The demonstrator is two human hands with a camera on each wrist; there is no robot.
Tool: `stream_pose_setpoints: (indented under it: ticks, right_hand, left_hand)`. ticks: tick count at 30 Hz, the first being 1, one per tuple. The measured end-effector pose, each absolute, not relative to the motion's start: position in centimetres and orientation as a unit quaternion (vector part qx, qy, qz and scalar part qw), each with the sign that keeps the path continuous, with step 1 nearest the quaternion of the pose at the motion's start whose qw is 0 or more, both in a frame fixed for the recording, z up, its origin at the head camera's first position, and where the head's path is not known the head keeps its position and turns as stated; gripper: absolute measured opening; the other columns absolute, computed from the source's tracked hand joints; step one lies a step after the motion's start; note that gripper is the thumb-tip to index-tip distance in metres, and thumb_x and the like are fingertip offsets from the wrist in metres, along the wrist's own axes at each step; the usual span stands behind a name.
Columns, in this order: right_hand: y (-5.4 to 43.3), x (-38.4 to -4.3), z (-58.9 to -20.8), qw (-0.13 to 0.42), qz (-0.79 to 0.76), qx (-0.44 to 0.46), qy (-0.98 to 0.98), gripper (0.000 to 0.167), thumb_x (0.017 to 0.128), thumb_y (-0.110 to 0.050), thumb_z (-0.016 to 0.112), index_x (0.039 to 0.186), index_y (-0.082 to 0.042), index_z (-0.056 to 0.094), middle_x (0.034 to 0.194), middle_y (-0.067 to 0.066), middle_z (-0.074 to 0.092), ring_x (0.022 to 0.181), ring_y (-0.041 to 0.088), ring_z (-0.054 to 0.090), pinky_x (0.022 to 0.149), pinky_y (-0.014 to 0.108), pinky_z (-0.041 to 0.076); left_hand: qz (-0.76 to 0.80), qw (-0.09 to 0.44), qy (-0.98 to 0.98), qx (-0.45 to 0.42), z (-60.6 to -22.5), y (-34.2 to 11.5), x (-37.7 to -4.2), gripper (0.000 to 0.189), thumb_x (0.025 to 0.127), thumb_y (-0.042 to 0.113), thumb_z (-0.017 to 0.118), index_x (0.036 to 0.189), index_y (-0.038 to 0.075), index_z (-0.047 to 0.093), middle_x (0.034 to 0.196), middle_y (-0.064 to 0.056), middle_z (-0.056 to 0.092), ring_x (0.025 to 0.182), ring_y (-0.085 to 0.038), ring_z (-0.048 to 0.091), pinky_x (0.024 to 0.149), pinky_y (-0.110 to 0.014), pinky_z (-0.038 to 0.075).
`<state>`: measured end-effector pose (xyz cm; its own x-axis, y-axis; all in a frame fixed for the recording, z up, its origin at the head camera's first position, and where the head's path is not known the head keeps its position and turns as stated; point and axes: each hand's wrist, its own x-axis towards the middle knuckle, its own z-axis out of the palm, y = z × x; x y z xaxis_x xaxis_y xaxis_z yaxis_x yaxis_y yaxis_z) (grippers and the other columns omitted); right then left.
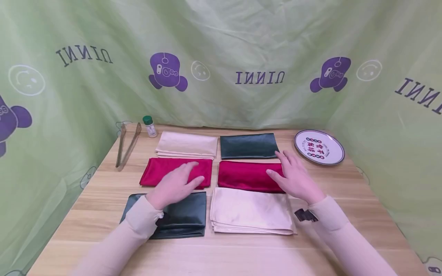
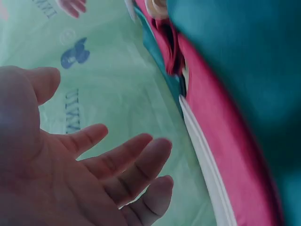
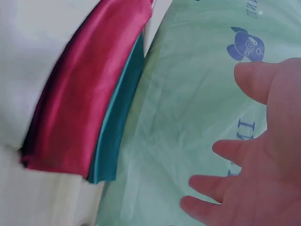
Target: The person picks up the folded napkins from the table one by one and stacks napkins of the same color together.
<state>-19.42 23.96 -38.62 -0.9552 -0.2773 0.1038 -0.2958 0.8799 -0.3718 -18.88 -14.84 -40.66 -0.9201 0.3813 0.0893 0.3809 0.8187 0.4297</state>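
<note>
Folded satin cloths lie in two columns on the wooden table. The left column has a pale pink cloth (image 1: 188,144) at the back, a red cloth (image 1: 159,170) in the middle and a dark green cloth (image 1: 186,212) in front. The right column runs from a dark green cloth (image 1: 248,146) through a red cloth (image 1: 245,175) to a pale pink cloth (image 1: 252,211). My left hand (image 1: 176,184) hovers over the left red and front green cloths, fingers relaxed and holding nothing. Above the right end of the right red cloth, my right hand (image 1: 297,176) is spread, also holding nothing.
Metal tongs (image 1: 127,147) lie at the back left beside a small green-capped shaker bottle (image 1: 150,127). A white plate (image 1: 331,149) with red lettering sits at the back right. Green printed curtain (image 1: 221,103) surrounds the table's back and sides. Bare wood (image 1: 224,253) shows along the front.
</note>
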Motion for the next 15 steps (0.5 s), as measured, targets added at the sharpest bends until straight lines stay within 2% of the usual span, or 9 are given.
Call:
stream_pose_setpoints:
  ticks: [6, 11, 15]
  right_hand:
    - [25.8, -17.2, -40.1, -0.004, 0.201, 0.135, -0.97, 0.085, 0.096, -0.062, 0.046, 0.153, -0.002, 0.027, 0.151, 0.027, 0.029, 0.138, 0.048, 0.024, 0.109, 0.064, 0.02]
    - [27.0, -14.9, -41.1, -0.034, 0.23, 0.114, -0.966, 0.083, 0.096, -0.059, 0.048, 0.152, -0.001, 0.028, 0.149, 0.028, 0.034, 0.136, 0.05, 0.028, 0.105, 0.067, 0.026]
    - [27.4, -13.0, -41.9, -0.047, 0.254, 0.112, -0.959, 0.077, 0.098, -0.054, 0.049, 0.151, -0.001, 0.031, 0.148, 0.027, 0.039, 0.134, 0.051, 0.032, 0.103, 0.068, 0.028]
  left_hand:
    - [0.255, 0.033, 0.939, 0.229, -41.7, -12.9, -16.5, 0.064, 0.094, 0.047, 0.061, 0.143, 0.008, 0.048, 0.138, -0.009, 0.054, 0.127, -0.026, 0.05, 0.105, -0.044, 0.04]
    - [0.256, 0.05, 0.926, 0.274, -43.2, -11.5, -14.4, 0.057, 0.096, 0.048, 0.056, 0.138, 0.009, 0.053, 0.134, -0.008, 0.057, 0.125, -0.026, 0.051, 0.105, -0.042, 0.04]
    - [0.248, 0.061, 0.927, 0.275, -44.1, -10.8, -13.4, 0.053, 0.096, 0.048, 0.055, 0.134, 0.012, 0.057, 0.132, -0.006, 0.058, 0.126, -0.025, 0.051, 0.105, -0.042, 0.04]
